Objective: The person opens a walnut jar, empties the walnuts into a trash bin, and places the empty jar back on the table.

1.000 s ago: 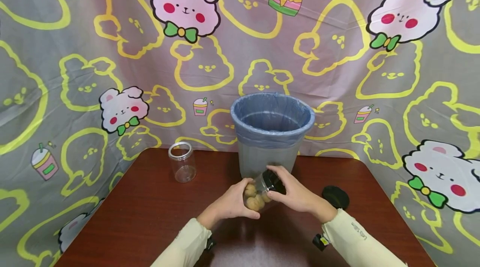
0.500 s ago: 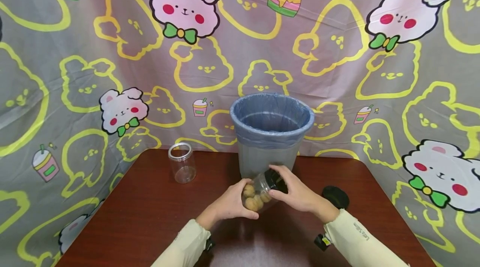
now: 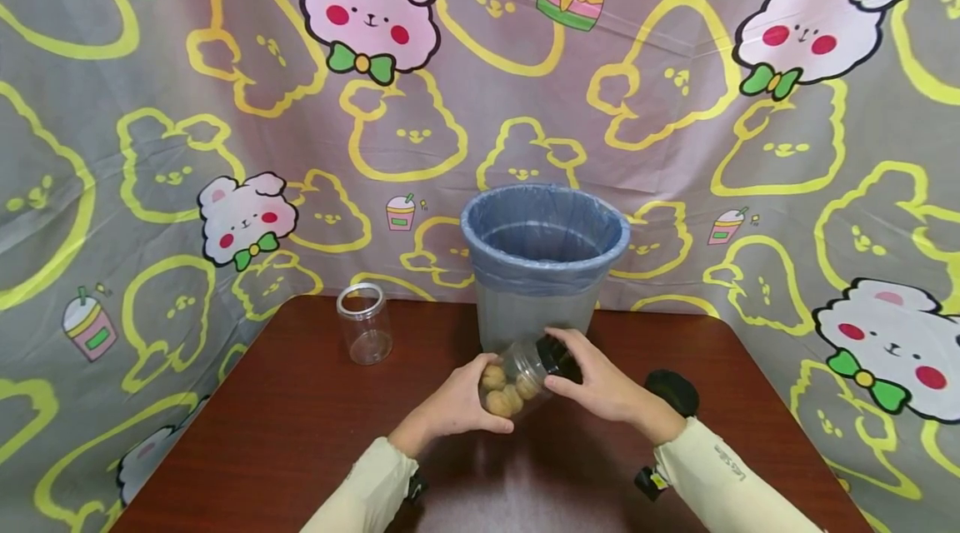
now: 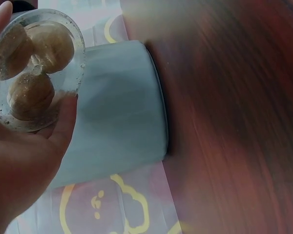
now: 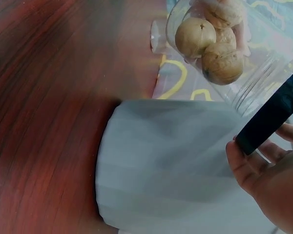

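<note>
A clear plastic jar [image 3: 517, 366] with several walnuts [image 3: 504, 402] in it is held tilted above the table, its mouth toward the upper right. My left hand [image 3: 459, 401] grips it round the base; in the left wrist view, walnuts [image 4: 31, 95] show through the round bottom. The fingers and thumb of my right hand [image 3: 603, 383] hold a black screw lid [image 3: 555, 356] by its edge. The right wrist view shows the lid [image 5: 271, 114] right at the jar's mouth, with the bare threaded neck [image 5: 254, 85] of the jar visible beside it.
Behind the hands stands a grey bin [image 3: 521, 316] with a blue liner [image 3: 480, 246] over its rim. An open clear jar [image 3: 367, 343] is at the back left of the brown table [image 3: 300, 416]. Another black lid [image 3: 672, 391] lies beyond the right wrist.
My right hand and the lid have shifted a little to the right, exposing more of the jar's neck. The left hand has moved slightly left with the jar.
</note>
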The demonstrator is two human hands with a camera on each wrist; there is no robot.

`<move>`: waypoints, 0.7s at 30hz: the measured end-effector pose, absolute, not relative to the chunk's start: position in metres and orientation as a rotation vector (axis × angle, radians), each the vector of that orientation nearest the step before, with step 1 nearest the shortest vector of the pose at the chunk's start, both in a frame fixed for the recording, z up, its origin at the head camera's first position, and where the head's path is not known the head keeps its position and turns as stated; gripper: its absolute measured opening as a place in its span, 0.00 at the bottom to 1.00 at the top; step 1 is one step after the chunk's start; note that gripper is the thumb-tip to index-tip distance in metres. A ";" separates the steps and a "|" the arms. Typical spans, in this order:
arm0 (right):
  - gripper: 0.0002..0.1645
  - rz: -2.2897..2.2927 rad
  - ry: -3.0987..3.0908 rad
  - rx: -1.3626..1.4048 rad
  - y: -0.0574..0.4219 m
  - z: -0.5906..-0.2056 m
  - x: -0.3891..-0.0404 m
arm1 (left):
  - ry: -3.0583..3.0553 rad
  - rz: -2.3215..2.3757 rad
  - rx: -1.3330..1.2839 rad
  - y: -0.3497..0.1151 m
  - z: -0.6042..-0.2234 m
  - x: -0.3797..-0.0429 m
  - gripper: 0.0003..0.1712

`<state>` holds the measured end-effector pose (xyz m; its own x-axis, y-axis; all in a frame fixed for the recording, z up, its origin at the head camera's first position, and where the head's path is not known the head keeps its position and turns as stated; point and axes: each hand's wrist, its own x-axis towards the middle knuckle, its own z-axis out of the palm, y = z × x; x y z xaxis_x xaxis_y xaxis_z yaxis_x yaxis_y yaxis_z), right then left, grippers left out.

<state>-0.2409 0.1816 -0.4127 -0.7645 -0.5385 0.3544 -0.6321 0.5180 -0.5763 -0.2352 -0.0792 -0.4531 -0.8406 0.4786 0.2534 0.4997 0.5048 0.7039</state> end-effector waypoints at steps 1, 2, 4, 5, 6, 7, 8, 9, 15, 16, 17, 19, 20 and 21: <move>0.41 1.079 -2.624 1.014 0.183 -0.413 -0.241 | -2.703 -1.279 -0.870 -0.080 -0.453 -0.235 0.53; 0.41 1.081 -2.626 1.008 0.184 -0.413 -0.241 | -2.702 -1.277 -0.861 -0.081 -0.454 -0.235 0.53; 0.41 1.085 -2.627 0.992 0.188 -0.412 -0.241 | -2.691 -1.286 -0.847 -0.083 -0.455 -0.235 0.53; 0.41 1.088 -2.627 0.984 0.189 -0.412 -0.241 | -2.686 -1.286 -0.841 -0.084 -0.455 -0.236 0.53; 0.41 1.087 -2.628 0.974 0.191 -0.412 -0.241 | -2.679 -1.291 -0.837 -0.085 -0.456 -0.236 0.52; 0.41 1.089 -2.632 0.962 0.193 -0.412 -0.241 | -2.674 -1.292 -0.832 -0.086 -0.456 -0.236 0.52; 0.41 1.088 -2.634 0.952 0.194 -0.413 -0.241 | -2.666 -1.295 -0.828 -0.087 -0.457 -0.236 0.52; 0.42 1.079 -2.639 0.944 0.196 -0.413 -0.242 | -2.659 -1.298 -0.825 -0.089 -0.457 -0.237 0.52; 0.42 1.048 -2.682 0.899 0.204 -0.415 -0.243 | -2.644 -1.317 -0.798 -0.096 -0.459 -0.239 0.51; 0.42 1.047 -2.689 0.892 0.205 -0.415 -0.244 | -2.644 -1.325 -0.791 -0.097 -0.458 -0.239 0.51; 0.42 1.045 -2.697 0.886 0.206 -0.415 -0.244 | -2.641 -1.328 -0.787 -0.098 -0.458 -0.239 0.51; 0.43 1.035 -2.712 0.872 0.208 -0.417 -0.245 | -2.636 -1.341 -0.772 -0.100 -0.457 -0.239 0.51; 0.43 1.020 -2.719 0.864 0.209 -0.418 -0.245 | -2.633 -1.352 -0.764 -0.101 -0.456 -0.238 0.50; 0.43 1.010 -2.726 0.855 0.210 -0.419 -0.246 | -2.628 -1.364 -0.758 -0.102 -0.456 -0.238 0.50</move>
<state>-0.2458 0.2099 -0.4187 -0.8351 -0.4687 0.2878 -0.5431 0.6200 -0.5662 -0.2381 -0.1018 -0.4556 -0.8736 0.3877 0.2942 0.4637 0.4795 0.7450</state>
